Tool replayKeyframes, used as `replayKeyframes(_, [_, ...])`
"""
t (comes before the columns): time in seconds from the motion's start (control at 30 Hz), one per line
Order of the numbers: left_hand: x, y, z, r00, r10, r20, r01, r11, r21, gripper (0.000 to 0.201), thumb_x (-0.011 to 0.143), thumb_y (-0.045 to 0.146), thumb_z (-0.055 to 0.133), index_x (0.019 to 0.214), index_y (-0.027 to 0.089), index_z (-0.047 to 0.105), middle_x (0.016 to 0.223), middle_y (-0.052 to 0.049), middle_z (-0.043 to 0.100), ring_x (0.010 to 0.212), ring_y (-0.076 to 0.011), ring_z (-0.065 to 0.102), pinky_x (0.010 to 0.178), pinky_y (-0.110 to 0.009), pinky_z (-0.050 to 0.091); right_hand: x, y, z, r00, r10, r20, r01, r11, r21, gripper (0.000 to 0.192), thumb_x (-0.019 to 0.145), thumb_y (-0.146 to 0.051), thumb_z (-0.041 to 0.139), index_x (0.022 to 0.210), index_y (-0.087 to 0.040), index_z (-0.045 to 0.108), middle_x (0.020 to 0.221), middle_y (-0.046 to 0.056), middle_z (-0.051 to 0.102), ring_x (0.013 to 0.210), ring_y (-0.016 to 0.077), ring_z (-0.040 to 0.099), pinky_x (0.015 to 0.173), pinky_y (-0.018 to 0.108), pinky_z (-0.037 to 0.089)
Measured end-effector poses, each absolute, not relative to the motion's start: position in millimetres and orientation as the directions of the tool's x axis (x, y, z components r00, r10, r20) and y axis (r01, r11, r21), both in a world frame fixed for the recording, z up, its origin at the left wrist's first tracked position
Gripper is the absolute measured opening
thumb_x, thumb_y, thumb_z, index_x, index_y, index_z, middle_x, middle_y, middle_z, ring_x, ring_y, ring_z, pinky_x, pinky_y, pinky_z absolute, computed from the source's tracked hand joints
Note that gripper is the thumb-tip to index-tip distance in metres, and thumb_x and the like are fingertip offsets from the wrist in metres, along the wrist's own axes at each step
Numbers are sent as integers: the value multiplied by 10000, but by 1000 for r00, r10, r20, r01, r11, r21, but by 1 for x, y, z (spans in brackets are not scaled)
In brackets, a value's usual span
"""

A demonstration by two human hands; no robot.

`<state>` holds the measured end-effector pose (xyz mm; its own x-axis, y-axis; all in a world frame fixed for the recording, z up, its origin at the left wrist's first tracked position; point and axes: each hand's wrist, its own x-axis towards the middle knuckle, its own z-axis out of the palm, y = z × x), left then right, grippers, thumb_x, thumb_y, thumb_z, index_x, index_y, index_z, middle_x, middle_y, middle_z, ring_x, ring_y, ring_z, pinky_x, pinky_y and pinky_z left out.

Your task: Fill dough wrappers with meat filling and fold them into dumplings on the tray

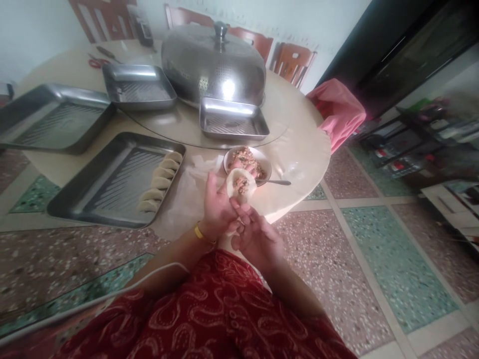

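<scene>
A round dumpling wrapper (234, 185) with minced filling (242, 185) at its centre rests on the fingers of my left hand (219, 209). My left thumb points up beside it, and fingertips show behind its far edge. Close against the wrapper's near edge is my right hand (260, 239), its fingers bent but apart and its fingertips by the dough. Just beyond the wrapper stands a bowl (266, 163) of minced filling, with a spoon (279, 182) whose handle sticks out to the right.
Several folded dumplings (160, 183) line the right side of a large metal tray (108, 169). More metal trays (71, 119) (140, 85) (234, 119) and a large domed lid (213, 65) occupy the round table (299, 124). Crumpled thin plastic (190, 194) lies beside the bowl. Pink cloth (340, 112) hangs at right.
</scene>
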<state>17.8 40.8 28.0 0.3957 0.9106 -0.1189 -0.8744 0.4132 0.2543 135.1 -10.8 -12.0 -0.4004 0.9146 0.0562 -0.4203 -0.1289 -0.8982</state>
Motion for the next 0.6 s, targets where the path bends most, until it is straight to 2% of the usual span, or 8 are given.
replayKeyframes(0.07, [18,43,28,309,943,-120,-907,330,260,688,946,656,166,1516,299,311,1463,-26,513,1422,-241,386,1142,-417,358,140,-16,-15,-378,921,95,-437,-87,-895,420,948,-527,314,1224,-325,557,1441,74,539,849,190,686,467,278,513])
replayKeyframes(0.13, [19,44,29,271,954,-128,-921,296,254,688,957,633,169,1525,265,292,1451,-50,524,1424,-247,382,1147,-430,349,145,-21,-17,-327,927,183,-402,39,-915,398,962,-511,311,1234,-346,551,1455,62,525,820,184,696,474,291,526])
replayKeyframes(0.17, [20,44,30,269,955,-126,-921,294,255,690,956,633,183,1522,257,301,1442,-54,533,1422,-252,385,1144,-433,353,147,-22,-19,-298,922,246,-331,142,-933,383,969,-497,319,1240,-351,546,1465,61,513,808,183,699,505,311,545])
replayKeyframes(0.23, [22,42,32,290,949,-125,-912,313,263,690,952,633,220,1510,244,333,1424,-59,551,1416,-260,391,1136,-430,365,150,-23,-20,-279,877,392,-57,392,-918,350,973,-449,364,1257,-340,538,1475,73,503,810,188,701,624,369,587])
replayKeyframes(0.3, [24,39,34,322,936,-141,-894,350,279,690,952,628,234,1498,225,362,1416,-65,557,1412,-264,397,1131,-421,375,151,-19,-19,-351,790,504,260,599,-757,357,959,-385,431,1296,-306,518,1460,102,521,875,217,706,761,417,591])
replayKeyframes(0.37, [25,37,36,337,928,-158,-882,370,292,697,957,627,208,1489,208,375,1428,-74,543,1410,-269,400,1134,-421,374,150,-15,-16,-443,724,529,456,690,-562,413,944,-328,464,1350,-256,471,1439,136,541,958,247,703,814,424,586])
replayKeyframes(0.47, [25,37,35,324,932,-160,-880,359,310,708,962,629,160,1481,200,379,1439,-85,529,1403,-271,412,1140,-427,364,151,-13,-10,-512,646,566,504,759,-412,412,941,-256,463,1347,-190,455,1366,161,605,1003,237,697,793,374,596])
replayKeyframes(0.6, [20,37,34,365,913,-184,-854,407,323,716,949,646,259,1484,179,345,1397,-109,563,1372,-277,451,1135,-439,367,167,-13,-10,-441,452,775,498,842,-208,351,898,-119,512,1233,-219,543,1167,83,714,857,169,681,673,299,577])
